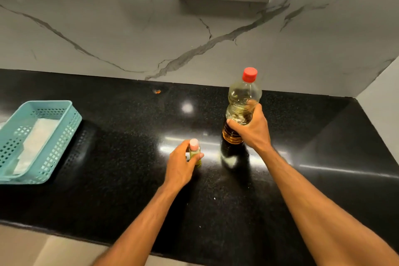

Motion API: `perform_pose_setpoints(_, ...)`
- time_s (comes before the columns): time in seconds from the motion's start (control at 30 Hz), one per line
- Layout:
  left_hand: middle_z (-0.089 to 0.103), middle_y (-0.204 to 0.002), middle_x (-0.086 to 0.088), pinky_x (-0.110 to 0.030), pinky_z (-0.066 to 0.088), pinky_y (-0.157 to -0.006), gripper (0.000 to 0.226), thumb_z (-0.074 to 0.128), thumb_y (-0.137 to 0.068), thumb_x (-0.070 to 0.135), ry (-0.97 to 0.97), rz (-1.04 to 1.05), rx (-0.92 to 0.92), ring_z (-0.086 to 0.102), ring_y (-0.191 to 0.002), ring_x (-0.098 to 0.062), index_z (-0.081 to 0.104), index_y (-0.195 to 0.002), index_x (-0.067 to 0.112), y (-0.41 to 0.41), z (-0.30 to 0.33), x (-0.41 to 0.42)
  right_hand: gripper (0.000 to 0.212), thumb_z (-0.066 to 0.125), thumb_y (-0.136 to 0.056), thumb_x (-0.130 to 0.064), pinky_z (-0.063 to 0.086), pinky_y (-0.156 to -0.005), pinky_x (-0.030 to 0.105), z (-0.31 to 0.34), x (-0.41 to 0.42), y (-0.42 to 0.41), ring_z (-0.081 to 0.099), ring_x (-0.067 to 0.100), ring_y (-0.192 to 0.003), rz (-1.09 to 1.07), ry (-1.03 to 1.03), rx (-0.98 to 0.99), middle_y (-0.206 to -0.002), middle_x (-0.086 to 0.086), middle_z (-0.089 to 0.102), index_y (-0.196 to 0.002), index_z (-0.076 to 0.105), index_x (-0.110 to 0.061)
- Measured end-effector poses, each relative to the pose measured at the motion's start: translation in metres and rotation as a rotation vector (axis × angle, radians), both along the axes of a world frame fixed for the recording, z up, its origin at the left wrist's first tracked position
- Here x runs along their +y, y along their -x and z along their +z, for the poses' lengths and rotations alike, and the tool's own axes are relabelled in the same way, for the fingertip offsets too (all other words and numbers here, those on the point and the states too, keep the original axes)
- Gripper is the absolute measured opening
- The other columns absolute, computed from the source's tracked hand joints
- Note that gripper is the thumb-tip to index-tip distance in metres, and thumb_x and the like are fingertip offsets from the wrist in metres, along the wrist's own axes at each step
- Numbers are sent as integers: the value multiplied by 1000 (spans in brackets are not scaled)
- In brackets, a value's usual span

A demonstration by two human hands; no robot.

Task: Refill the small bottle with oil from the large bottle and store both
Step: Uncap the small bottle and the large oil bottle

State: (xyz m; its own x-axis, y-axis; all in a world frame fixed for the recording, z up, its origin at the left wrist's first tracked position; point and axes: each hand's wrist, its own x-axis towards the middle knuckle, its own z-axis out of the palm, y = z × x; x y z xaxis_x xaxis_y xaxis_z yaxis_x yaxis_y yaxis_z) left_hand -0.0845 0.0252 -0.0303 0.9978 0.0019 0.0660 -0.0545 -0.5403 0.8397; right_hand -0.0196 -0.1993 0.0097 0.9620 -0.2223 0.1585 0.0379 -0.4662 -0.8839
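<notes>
Two bottles stood on the black counter (108, 157), both capped. The right hand (251, 129) was clenched around the waist of the large bottle (243, 101), fingers wrapped from the far side, thumb on the near side; its red cap (249, 74) was on, and amber oil filled the lower body below the grip. It looked just lifted or barely resting on the counter, though glare and reflection made that hard to tell. The left hand (181, 165) grasped the small bottle (195, 153), just to the left of the large one, thumb and fingers pinching its greenish body beneath the pale pink cap (193, 143). A teal basket (64, 123) with something white inside sat well apart on the left edge of the counter.

Judging from this, the step in hand was staging both bottles for opening. To do it well, the large bottle should be set flat and steady before its cap is unscrewed, since the soft wall could bulge oil out under a tight squeeze. The small bottle's neck is narrow, so it should be held upright against the counter, and the pour kept slow and close to the mouth.
</notes>
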Motion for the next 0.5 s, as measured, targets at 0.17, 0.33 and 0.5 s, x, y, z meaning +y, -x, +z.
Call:
perform_pose_setpoints(0.17,64,-90,15,-19,51,-81,28,76,-80,16,38,21,39,64,-87,-4,62,-101,28,41,-5,15,70,85,-68,-31,48,-83,20,-1,-2,56,59,14,-103,51,9,-15,-118,2,59,-124,43,-21)
perform_pose_setpoints(0.33,65,-93,8,-24,52,-84,28,75,-81,15,9,14,46,64,-89,-11,63,-105,19,59,-3,30,74,85,-67,-36,54,-90,36,2,-8,110,61,16,-106,83,19,13,-119,2,61,-127,42,-24)
perform_pose_setpoints(0.5,64,-93,12,-19,49,-84,30,74,-82,14,-23,-14,52,61,-88,-2,63,-109,18,66,3,48,81,84,-65,-40,53,-93,40,4,-9,158,61,5,-108,107,0,23,-120,-12,60,-132,39,-35)
